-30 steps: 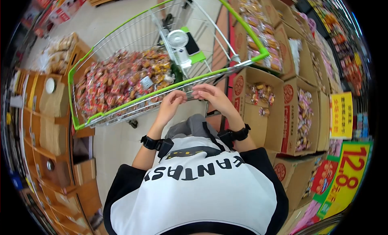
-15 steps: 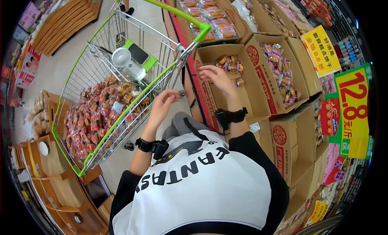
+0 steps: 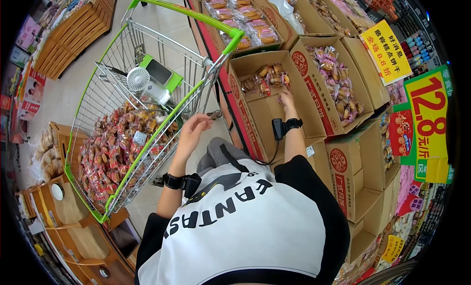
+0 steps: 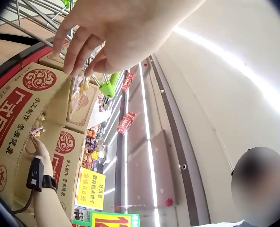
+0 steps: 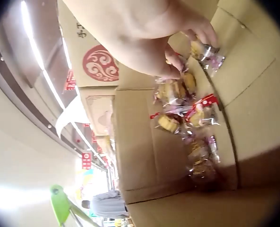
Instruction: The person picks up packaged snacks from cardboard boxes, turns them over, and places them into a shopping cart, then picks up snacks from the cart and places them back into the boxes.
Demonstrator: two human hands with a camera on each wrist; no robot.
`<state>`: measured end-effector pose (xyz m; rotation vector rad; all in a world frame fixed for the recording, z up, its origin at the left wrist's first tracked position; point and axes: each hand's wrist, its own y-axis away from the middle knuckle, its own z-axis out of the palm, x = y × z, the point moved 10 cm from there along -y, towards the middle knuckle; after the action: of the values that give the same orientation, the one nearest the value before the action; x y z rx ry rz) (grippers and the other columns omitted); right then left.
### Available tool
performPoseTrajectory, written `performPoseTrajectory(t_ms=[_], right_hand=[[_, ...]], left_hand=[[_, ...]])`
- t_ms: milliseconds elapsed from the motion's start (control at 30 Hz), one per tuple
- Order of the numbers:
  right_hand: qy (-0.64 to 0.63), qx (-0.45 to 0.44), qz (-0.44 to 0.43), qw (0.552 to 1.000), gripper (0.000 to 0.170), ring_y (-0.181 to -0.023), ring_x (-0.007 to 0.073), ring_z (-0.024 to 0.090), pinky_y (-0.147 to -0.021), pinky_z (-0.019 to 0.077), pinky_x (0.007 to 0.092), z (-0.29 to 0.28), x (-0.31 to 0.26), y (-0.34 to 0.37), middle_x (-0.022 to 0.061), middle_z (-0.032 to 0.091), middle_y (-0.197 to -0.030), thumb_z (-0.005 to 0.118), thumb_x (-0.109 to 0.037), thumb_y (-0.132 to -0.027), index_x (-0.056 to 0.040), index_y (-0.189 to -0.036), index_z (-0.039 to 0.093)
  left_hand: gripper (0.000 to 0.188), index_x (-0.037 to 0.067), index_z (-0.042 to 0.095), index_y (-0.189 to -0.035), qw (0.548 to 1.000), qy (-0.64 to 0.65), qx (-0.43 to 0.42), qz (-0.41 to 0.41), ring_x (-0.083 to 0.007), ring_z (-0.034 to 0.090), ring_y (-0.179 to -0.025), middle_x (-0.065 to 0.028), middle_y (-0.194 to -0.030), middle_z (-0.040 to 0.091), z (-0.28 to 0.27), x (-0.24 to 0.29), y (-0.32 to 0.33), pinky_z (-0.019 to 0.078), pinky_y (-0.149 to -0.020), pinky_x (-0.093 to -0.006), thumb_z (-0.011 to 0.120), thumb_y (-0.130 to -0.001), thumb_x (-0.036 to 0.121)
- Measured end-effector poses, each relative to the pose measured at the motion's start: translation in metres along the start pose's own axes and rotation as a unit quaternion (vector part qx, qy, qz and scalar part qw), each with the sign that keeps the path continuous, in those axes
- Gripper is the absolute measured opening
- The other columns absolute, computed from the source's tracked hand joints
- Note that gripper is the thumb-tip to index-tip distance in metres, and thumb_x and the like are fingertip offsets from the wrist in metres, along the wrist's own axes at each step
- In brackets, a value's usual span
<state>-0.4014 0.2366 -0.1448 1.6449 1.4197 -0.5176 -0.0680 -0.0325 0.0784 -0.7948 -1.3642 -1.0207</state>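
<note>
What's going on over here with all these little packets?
A person is standing by a shopping cart in a shop. Their right hand is down in a cardboard box, its fingers at a wrapped snack; whether they grip it is hard to tell. The left hand is beside the cart, holding nothing. Many wrapped packets already fill part of the cart, while a small group lies in the box.

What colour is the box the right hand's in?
The box is brown with red printing, clearest in the left wrist view.
</note>
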Motion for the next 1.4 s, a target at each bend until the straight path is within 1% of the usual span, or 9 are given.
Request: performPoseTrajectory(t_ms=[100,200,333,633,800,933,1033,1200,1400], right_hand=[[0.056,0.004,0.028,0.998,0.043,-0.092,0.0196,0.051,-0.076,0.0416,0.0294,0.017,0.038,-0.022,0.0132,0.053,-0.105,0.056,-0.016,-0.073,-0.0091,-0.115,0.049],[0.192,0.045,0.027,0.98,0.045,-0.094,0.0224,0.051,-0.078,0.0405,0.0294,-0.006,-0.021,0.043,0.0126,0.055,-0.102,0.057,-0.021,-0.073,-0.0105,-0.116,0.048],[0.128,0.062,-0.015,0.99,0.043,-0.096,0.024,0.051,-0.082,0.038,0.032,0.013,0.023,0.0,0.0093,0.057,-0.101,0.057,-0.029,-0.073,-0.0146,-0.114,0.05],[0.218,0.184,0.022,0.958,0.02,-0.08,0.0222,0.054,-0.073,0.0407,0.0313,-0.006,0.011,0.035,0.0038,0.059,-0.086,0.063,-0.024,-0.065,-0.009,-0.077,0.057],[0.056,0.125,-0.093,0.986,0.012,-0.068,0.0205,0.054,-0.066,0.0413,0.033,0.014,0.024,0.009,0.0042,0.057,-0.07,0.064,-0.013,-0.061,-0.0078,-0.062,0.054],[0.024,0.165,-0.159,0.973,0.008,-0.069,0.0214,0.055,-0.067,0.042,0.0329,0.001,-0.031,0.048,0.0054,0.057,-0.069,0.062,-0.01,-0.062,-0.0077,-0.067,0.056],[-0.028,0.105,-0.08,0.991,0.015,-0.086,0.0185,0.053,-0.081,0.0384,0.0336,0.011,-0.031,0.044,0.0014,0.061,-0.074,0.064,-0.014,-0.061,-0.0139,-0.075,0.058],[0.237,0.121,-0.07,0.961,0.036,-0.092,0.0304,0.048,-0.082,0.0365,0.0446,0.017,-0.061,0.067,0.0129,0.047,-0.105,0.065,-0.03,-0.065,-0.0145,-0.097,0.057],[0.358,0.066,-0.109,0.925,0.034,-0.094,0.0331,0.047,-0.081,0.0357,0.044,0.031,-0.08,0.071,0.0168,0.041,-0.108,0.062,-0.031,-0.069,-0.0069,-0.093,0.06]], left_hand=[[0.016,-0.001,0.052,-0.095,1.0,-0.002,0.0,-0.006,-0.0135,0.054,-0.078,-0.0074,-0.087,0.057,-0.003,-0.004,0.0,0.0419,-0.073,-0.0246,0.043,-0.083,0.006],[0.017,0.0,0.052,-0.096,1.0,-0.011,0.009,-0.016,-0.0134,0.054,-0.078,-0.0073,-0.087,0.057,-0.009,-0.011,0.002,0.0418,-0.072,-0.0244,0.043,-0.083,0.008],[0.018,0.001,0.052,-0.096,0.999,-0.014,0.02,-0.031,-0.0134,0.054,-0.078,-0.0067,-0.085,0.057,-0.016,-0.016,0.004,0.0416,-0.072,-0.0242,0.043,-0.083,0.008],[0.02,0.001,0.053,-0.095,0.998,-0.012,0.039,-0.052,-0.013,0.054,-0.078,-0.0058,-0.085,0.057,-0.024,-0.021,0.007,0.0413,-0.073,-0.0237,0.04,-0.08,0.005],[0.019,0.001,0.053,-0.095,0.997,-0.017,0.043,-0.061,-0.0126,0.054,-0.079,-0.0057,-0.085,0.057,-0.026,-0.019,0.009,0.0413,-0.073,-0.0237,0.041,-0.081,0.006],[0.019,0.001,0.053,-0.095,0.997,-0.013,0.047,-0.061,-0.0124,0.054,-0.079,-0.0056,-0.085,0.057,-0.031,-0.021,0.011,0.0415,-0.073,-0.0236,0.04,-0.081,0.006],[0.019,0.001,0.053,-0.095,0.997,0.006,0.048,-0.067,-0.0122,0.054,-0.079,-0.0054,-0.084,0.057,-0.033,-0.022,0.014,0.0418,-0.074,-0.0235,0.04,-0.082,0.007],[0.02,0.002,0.053,-0.096,0.996,0.013,0.056,-0.07,-0.012,0.054,-0.078,-0.0052,-0.084,0.057,-0.039,-0.025,0.019,0.042,-0.073,-0.0235,0.04,-0.082,0.007],[0.02,0.002,0.053,-0.096,0.994,-0.003,0.069,-0.079,-0.0124,0.054,-0.078,-0.0055,-0.084,0.057,-0.05,-0.027,0.026,0.0422,-0.073,-0.0235,0.04,-0.082,0.007]])
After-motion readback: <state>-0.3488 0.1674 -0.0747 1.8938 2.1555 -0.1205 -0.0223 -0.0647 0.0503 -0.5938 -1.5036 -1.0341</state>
